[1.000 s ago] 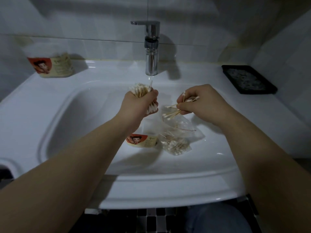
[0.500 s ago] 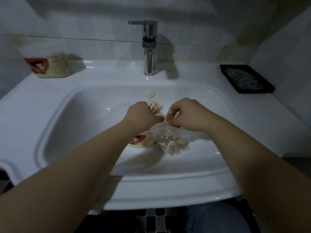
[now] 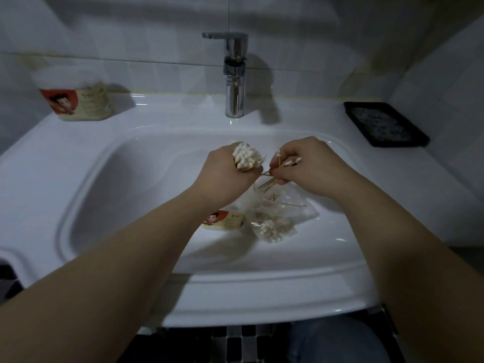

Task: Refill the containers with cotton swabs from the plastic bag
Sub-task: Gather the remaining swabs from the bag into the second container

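Right hand (image 3: 311, 166) lifted swabs (image 3: 289, 161) off bag (image 3: 277, 221); ledge container (image 3: 78, 102) apparently holds swabs.

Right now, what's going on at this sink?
A person is working over a sink. The left hand grips a thick bundle of cotton swabs, tips up, while the right hand pinches a few loose swabs beside it. Below the hands, a plastic bag holding more swabs and a labelled container lie in the basin. A second container stands on the back-left ledge.
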### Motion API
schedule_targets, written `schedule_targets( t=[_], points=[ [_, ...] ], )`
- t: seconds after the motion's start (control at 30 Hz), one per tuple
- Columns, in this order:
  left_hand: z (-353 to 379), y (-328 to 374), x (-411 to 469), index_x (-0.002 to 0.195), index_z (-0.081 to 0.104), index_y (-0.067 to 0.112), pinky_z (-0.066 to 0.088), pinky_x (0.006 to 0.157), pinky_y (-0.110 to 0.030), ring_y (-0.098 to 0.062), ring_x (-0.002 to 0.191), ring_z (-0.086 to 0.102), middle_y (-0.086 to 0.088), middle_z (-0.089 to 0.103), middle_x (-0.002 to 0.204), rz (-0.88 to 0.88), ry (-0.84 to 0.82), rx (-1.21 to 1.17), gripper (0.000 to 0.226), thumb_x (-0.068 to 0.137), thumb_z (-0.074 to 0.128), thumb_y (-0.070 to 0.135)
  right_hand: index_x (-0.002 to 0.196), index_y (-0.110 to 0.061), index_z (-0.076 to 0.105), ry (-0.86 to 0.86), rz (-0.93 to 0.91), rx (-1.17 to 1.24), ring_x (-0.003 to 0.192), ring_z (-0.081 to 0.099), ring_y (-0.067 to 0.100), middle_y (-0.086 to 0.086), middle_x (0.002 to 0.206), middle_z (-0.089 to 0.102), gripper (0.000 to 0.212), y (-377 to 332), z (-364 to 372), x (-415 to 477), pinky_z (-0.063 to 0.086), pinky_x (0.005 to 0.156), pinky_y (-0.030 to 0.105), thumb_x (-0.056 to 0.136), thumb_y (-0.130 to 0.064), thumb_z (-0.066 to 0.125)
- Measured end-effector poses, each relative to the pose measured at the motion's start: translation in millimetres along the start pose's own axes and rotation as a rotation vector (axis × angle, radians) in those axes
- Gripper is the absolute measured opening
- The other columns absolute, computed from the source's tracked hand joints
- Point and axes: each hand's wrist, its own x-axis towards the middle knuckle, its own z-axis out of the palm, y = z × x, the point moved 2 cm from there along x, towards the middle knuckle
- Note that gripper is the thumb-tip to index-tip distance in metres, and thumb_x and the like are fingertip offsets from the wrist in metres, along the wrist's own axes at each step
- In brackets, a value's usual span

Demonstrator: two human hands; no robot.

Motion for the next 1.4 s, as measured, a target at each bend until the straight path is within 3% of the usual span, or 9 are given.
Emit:
schedule_targets(
  t=[0.17, 0.33, 0.57, 0.7, 0.83, 0.97, 1.13, 1.27, 1.4],
  points=[
    [5.4, 0.6, -1.7, 0.072, 0.051, 0.025, 0.037, 0.063, -0.015, -0.014, 0.076, 0.057, 0.008, 0.056, 0.075, 0.063, -0.148, 0.124, 0.032, 0.089, 0.076, 0.035, 0.086, -0.02, 0.079, -0.012, -0.032, -0.004, 0.071, 0.074, 0.006, -0.004, 0.077, 0.076, 0.021, -7.3, 3.1, -2.7, 0.06, 0.074, 0.022, 0.08, 0.0, 0.076],
    [9.0, -4.0, 3.1, 0.088, 0.061, 0.015, 0.039, 0.068, -0.025, -0.02, 0.083, 0.06, 0.006, 0.06, 0.081, 0.11, -0.099, 0.158, 0.023, 0.087, 0.077, 0.033, 0.089, -0.024, 0.077, -0.04, 0.002, -0.053, 0.069, 0.073, 0.003, -0.004, 0.074, 0.076, 0.026, -6.7, 4.4, -1.6, 0.06, 0.071, 0.02, 0.075, -0.001, 0.078],
    [10.9, -12.9, 7.3, 0.08, 0.052, 0.021, 0.034, 0.058, -0.006, -0.013, 0.071, 0.05, 0.011, 0.052, 0.073, 0.073, -0.122, 0.225, 0.025, 0.086, 0.074, 0.03, 0.087, -0.013, 0.076, -0.095, 0.078, -0.058, 0.066, 0.076, 0.013, 0.002, 0.075, 0.076, 0.008, 0.9, 2.0, -1.3, 0.063, 0.082, 0.038, 0.084, -0.005, 0.076],
    [5.0, -19.0, 7.0, 0.077, 0.057, 0.022, 0.034, 0.054, -0.012, -0.01, 0.07, 0.057, 0.007, 0.062, 0.075, -0.036, -0.151, 0.143, 0.021, 0.083, 0.076, 0.029, 0.086, -0.008, 0.076, -0.087, 0.115, 0.053, 0.07, 0.077, 0.021, -0.002, 0.084, 0.076, 0.007, 5.8, -0.9, 0.9, 0.063, 0.084, 0.043, 0.086, -0.001, 0.075],
    [5.6, -15.7, 3.3, 0.1, 0.071, 0.016, 0.046, 0.069, -0.021, -0.013, 0.084, 0.064, 0.002, 0.071, 0.089, -0.023, -0.231, 0.127, 0.02, 0.085, 0.074, 0.028, 0.086, -0.008, 0.076, -0.078, 0.086, 0.1, 0.071, 0.077, 0.023, 0.001, 0.078, 0.076, 0.01, 5.7, 1.4, 3.2, 0.063, 0.084, 0.044, 0.084, 0.001, 0.076],
    [7.2, -13.7, 2.0, 0.081, 0.064, 0.015, 0.043, 0.061, -0.026, -0.015, 0.075, 0.061, 0.001, 0.066, 0.078, -0.064, -0.251, 0.169, 0.022, 0.087, 0.074, 0.035, 0.088, -0.01, 0.075, -0.069, 0.069, 0.081, 0.071, 0.077, 0.021, -0.004, 0.074, 0.076, 0.011, 7.1, 0.5, 4.3, 0.062, 0.087, 0.045, 0.085, 0.0, 0.076],
    [0.6, -12.9, 1.2, 0.072, 0.061, 0.018, 0.043, 0.061, -0.025, -0.014, 0.072, 0.06, -0.001, 0.065, 0.076, -0.136, -0.203, 0.173, 0.034, 0.089, 0.072, 0.045, 0.086, -0.017, 0.074, -0.017, 0.064, 0.022, 0.07, 0.077, 0.015, 0.004, 0.076, 0.077, 0.014, 10.2, -7.6, 4.7, 0.062, 0.088, 0.042, 0.085, -0.003, 0.076],
    [-0.5, -12.5, -2.4, 0.078, 0.064, 0.014, 0.044, 0.059, -0.027, -0.013, 0.068, 0.06, 0.0, 0.066, 0.074, -0.181, -0.133, -0.017, 0.036, 0.086, 0.076, 0.046, 0.086, -0.015, 0.074, 0.015, 0.051, 0.073, 0.071, 0.077, 0.016, 0.003, 0.075, 0.076, 0.013, 8.3, -7.3, 3.9, 0.062, 0.087, 0.044, 0.086, -0.002, 0.075],
    [1.1, -8.8, -1.5, 0.093, 0.076, 0.016, 0.058, 0.075, -0.041, -0.019, 0.08, 0.071, -0.004, 0.075, 0.085, -0.131, -0.133, -0.178, 0.036, 0.08, 0.081, 0.049, 0.089, -0.009, 0.073, 0.047, 0.015, 0.194, 0.073, 0.077, 0.019, -0.001, 0.078, 0.075, 0.01, 0.9, -2.8, 3.7, 0.062, 0.085, 0.038, 0.088, 0.001, 0.073]
  ],
)
